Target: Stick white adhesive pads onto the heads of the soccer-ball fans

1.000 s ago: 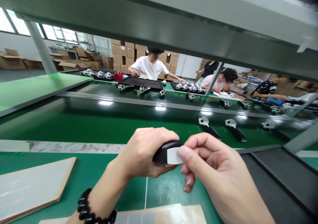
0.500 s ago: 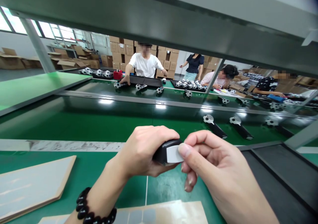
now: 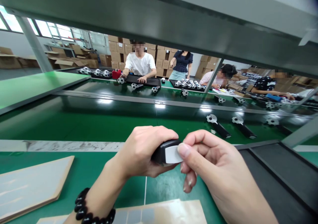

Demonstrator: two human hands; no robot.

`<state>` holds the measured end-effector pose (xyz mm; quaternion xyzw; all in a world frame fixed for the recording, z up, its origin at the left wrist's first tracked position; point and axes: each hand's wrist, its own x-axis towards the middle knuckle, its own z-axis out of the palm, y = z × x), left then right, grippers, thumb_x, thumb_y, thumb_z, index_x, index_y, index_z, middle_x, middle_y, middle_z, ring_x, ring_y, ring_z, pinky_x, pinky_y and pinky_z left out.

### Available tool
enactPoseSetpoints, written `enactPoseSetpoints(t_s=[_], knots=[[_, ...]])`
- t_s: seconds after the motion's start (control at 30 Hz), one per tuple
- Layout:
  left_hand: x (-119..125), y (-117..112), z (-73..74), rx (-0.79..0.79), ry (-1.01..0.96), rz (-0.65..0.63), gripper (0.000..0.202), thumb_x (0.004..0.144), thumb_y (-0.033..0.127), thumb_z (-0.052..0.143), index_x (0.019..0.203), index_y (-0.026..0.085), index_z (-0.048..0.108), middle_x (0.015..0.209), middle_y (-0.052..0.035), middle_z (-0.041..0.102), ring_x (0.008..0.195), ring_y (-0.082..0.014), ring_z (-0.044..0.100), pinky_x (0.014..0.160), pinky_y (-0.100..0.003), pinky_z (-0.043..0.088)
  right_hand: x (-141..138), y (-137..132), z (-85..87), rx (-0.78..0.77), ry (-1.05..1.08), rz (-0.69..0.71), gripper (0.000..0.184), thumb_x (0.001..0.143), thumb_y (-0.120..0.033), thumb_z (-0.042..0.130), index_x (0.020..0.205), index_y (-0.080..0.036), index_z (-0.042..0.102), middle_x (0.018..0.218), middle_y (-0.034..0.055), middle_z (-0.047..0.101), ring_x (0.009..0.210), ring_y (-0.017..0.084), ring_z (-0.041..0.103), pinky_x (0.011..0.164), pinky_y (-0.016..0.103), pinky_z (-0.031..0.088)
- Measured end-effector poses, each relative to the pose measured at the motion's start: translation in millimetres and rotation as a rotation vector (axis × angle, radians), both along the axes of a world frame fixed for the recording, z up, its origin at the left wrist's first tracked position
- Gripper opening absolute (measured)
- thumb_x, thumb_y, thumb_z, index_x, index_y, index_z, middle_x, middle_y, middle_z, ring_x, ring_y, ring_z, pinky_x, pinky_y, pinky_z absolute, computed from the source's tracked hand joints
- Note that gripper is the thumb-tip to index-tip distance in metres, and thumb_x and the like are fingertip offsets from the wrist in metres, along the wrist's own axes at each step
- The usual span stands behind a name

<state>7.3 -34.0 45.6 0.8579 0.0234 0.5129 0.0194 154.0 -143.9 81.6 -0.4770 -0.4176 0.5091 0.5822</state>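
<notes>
My left hand [image 3: 146, 151] is wrapped round a black handle-like piece [image 3: 159, 157], its end facing me. A pale grey sticker [image 3: 172, 155] covers most of that end face. At the sticker's right edge, my right hand [image 3: 216, 164] pinches it between thumb and forefinger, the other fingers curled below. The rest of the black piece is hidden inside my left palm. Below my hands lies a backing sheet with grey stickers [image 3: 147, 215], and a stack of similar sheets [image 3: 32, 184] rests at the left.
Beyond the bench runs a green conveyor [image 3: 74, 118] carrying black-handled football-shaped pieces [image 3: 218, 126]. A dark tray [image 3: 280, 174] is at my right. A grey shelf [image 3: 159, 28] hangs overhead. Several people sit or stand across the line, one in a white shirt [image 3: 140, 64] holding a football piece.
My hands keep nearly the same hold. Football pieces on the near belt have shifted right, those on the far belt left. The co-worker in white has lifted a football piece.
</notes>
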Motion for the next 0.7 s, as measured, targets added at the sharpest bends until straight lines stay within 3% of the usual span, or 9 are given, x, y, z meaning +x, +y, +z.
enactPoseSetpoints(t_s=[0.1,0.33,0.53,0.7], knots=[[0.4,-0.5,-0.1,0.0,-0.004,-0.003,0.02,0.094,0.035,0.061,0.103,0.018,0.054,0.077,-0.0025,0.07,0.06,-0.0126,0.067,0.056,-0.021,0.052,-0.8,-0.5,0.0,-0.004,0.016,0.04,0.026,0.082,-0.037,0.083,0.074,-0.019,0.065,0.056,-0.0055,0.068,0.042,0.005,0.061,0.046,0.012,0.053],[-0.7,-0.5,-0.7,-0.002,0.0,0.002,0.021,0.095,0.035,0.061,0.103,0.018,0.053,0.077,-0.0024,0.069,0.06,-0.0126,0.067,0.057,-0.021,0.052,-8.3,-4.2,4.7,-0.018,0.048,-0.095,0.026,0.078,-0.035,0.084,0.071,-0.019,0.066,0.053,-0.0072,0.065,0.04,0.003,0.056,0.044,0.01,0.049],[0.5,-0.9,0.8,0.01,0.005,0.009,0.02,0.095,0.034,0.06,0.103,0.017,0.053,0.077,-0.0026,0.07,0.061,-0.0127,0.068,0.056,-0.021,0.052,0.4,1.6,-0.7,0.016,-0.072,0.021,0.024,0.085,-0.037,0.079,0.075,-0.02,0.064,0.057,-0.0058,0.068,0.041,0.006,0.061,0.045,0.013,0.053],[-0.8,0.1,0.0,0.014,0.002,0.015,0.02,0.095,0.036,0.06,0.102,0.019,0.054,0.076,-0.0027,0.071,0.06,-0.0132,0.068,0.055,-0.021,0.053,0.4,-3.6,1.5,0.052,-0.278,-0.066,0.022,0.089,-0.04,0.071,0.077,-0.022,0.065,0.059,-0.0037,0.07,0.044,0.01,0.065,0.046,0.016,0.054]])
